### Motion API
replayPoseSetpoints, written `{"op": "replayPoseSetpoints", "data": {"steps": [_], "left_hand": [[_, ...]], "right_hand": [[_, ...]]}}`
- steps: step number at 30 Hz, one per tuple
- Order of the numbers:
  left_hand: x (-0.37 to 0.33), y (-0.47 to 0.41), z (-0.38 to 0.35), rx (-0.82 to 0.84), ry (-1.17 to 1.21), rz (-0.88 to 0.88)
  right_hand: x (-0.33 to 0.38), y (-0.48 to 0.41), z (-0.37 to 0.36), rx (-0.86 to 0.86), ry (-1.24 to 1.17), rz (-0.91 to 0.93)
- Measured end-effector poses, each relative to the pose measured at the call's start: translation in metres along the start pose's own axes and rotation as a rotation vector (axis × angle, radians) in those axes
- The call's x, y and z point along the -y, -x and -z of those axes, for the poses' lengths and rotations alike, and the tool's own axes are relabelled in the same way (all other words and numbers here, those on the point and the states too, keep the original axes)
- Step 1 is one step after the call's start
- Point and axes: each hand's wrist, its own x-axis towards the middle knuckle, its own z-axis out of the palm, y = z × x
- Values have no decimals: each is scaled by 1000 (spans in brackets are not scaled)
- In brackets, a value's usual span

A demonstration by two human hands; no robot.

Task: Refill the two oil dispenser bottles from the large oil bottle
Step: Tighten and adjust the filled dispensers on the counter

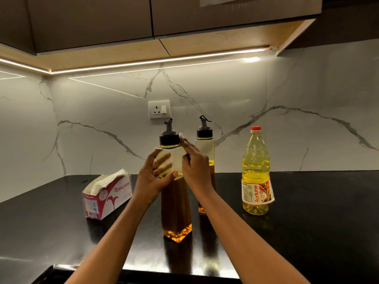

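Seemingly, the square clear dispenser bottle [176, 201] at frame centre is grasped by the left grip [150, 179], a white scrap [181, 134] pinched at its black cap [169, 139] by the right grip [194, 167]; unscrewing is likely needed next.

We face a white marble-look back wall [225, 95] with grey veins running across it; it meets a matching left wall [24, 130] in a corner. A white socket plate [159, 109] with one outlet and one switch sits on the back wall. Above, we see dark brown upper cabinets [92, 21] with flat doors; their underside [123, 52] is pale wood. A warm light strip [164, 60] glows along that underside and reflects on the glossy wall. Below, a black polished table [317, 222] runs along both walls; bright glare shows at its near edge.
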Motion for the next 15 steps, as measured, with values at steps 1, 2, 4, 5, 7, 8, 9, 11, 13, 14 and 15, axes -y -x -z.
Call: {"op": "replayPoseSetpoints", "data": {"steps": [1,2,4,5,7,8,9,11,13,14,15], "left_hand": [[0,-1,0,7,0,2],[0,-1,1,14,1,-1],[2,-2,3,29,6,1],[2,-3,4,32,9,3],[2,-2,4,26,26,11],[3,-2,5,22,40,23],[4,-2,6,16,52,32],[4,-2,9,7,78,49],[5,-2,11,4,110,69],[6,-2,12,3,120,75],[8,-2,11,1,127,80]], "right_hand": [[-1,2,2,18,-23,-20],[-2,4,5,32,-55,-5],[-1,8,11,51,-95,71],[0,9,13,66,-88,92],[1,8,13,99,-81,33],[1,3,12,126,-95,-29],[1,-3,12,164,-136,-104],[0,-12,14,244,-273,-250],[0,-12,18,272,-346,-270],[1,-8,20,268,-347,-230],[2,-2,20,251,-331,-172]]}}
